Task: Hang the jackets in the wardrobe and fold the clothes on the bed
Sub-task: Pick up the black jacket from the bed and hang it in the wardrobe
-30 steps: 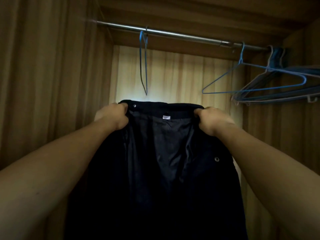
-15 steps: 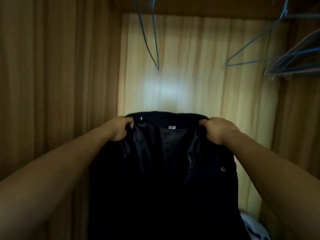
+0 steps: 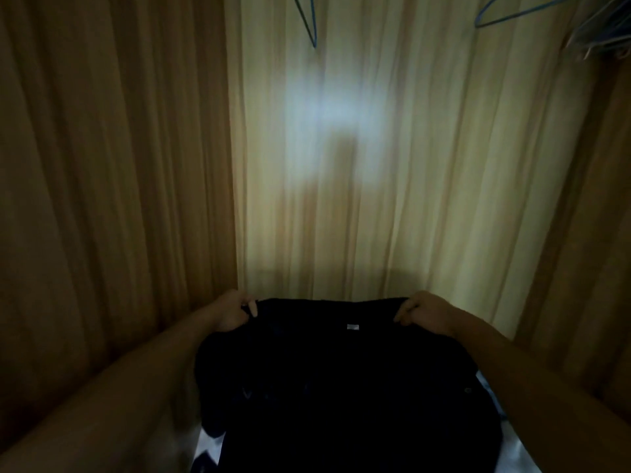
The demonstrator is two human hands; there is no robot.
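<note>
A dark jacket spreads low in the wardrobe, its collar edge facing the back wall and a small white label showing at the neck. My left hand pinches the collar's left end. My right hand grips the collar's right end. Both forearms reach in from the bottom corners. A single blue hanger dangles at the top centre, high above the jacket. The rail is out of view.
Wooden side walls close in left and right, with a pale lit back panel between. More blue hangers cluster at the top right. A white and dark patterned cloth lies under the jacket on the wardrobe floor.
Both hands have brought the jacket down from chest height to near the wardrobe floor. The view has tilted down, so the rail and most hangers left the frame.
</note>
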